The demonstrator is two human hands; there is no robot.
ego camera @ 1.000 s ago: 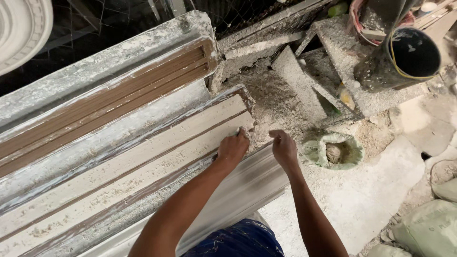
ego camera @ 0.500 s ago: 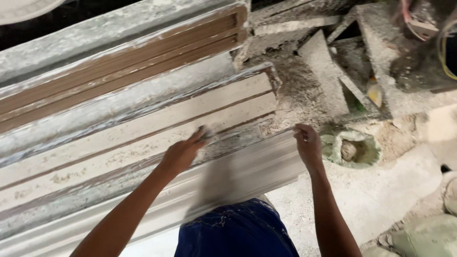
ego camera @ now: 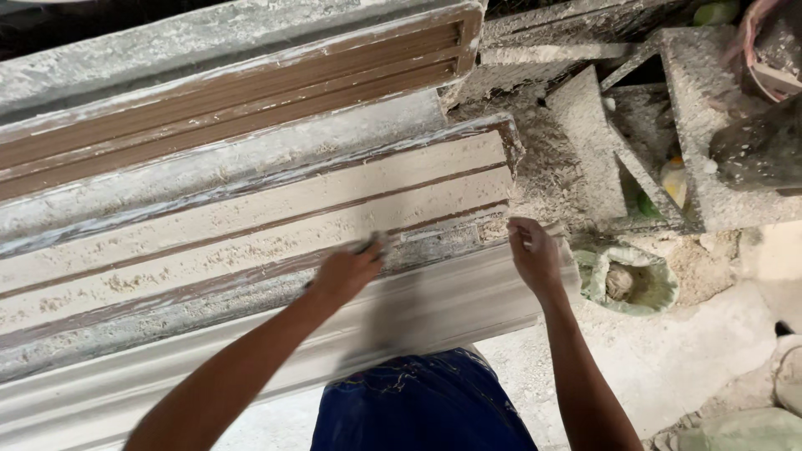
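A long plaster-crusted mould [ego camera: 251, 225] with cream strips and brown grooves lies across a bench. A white cast moulding [ego camera: 434, 305] runs along its near edge. My left hand [ego camera: 347, 271] rests on the mould's near groove, closed on a small dark tool [ego camera: 372, 245] that is blurred. Farther right, my right hand [ego camera: 533, 255] sits at the mould's right end, fingers curled over the end of the white moulding. My blue trousers [ego camera: 418, 405] show below.
A second mould with brown wooden ribs [ego camera: 251, 83] lies behind. Plaster-caked boards and rubble [ego camera: 601, 150] are piled to the right, beside a green sack of lumps [ego camera: 626, 280] on the dusty floor. A bucket [ego camera: 773, 50] stands at the top right.
My left hand has slid left along the mould, away from my right hand, which stays at the mould's end. The view has shifted a little to the right.
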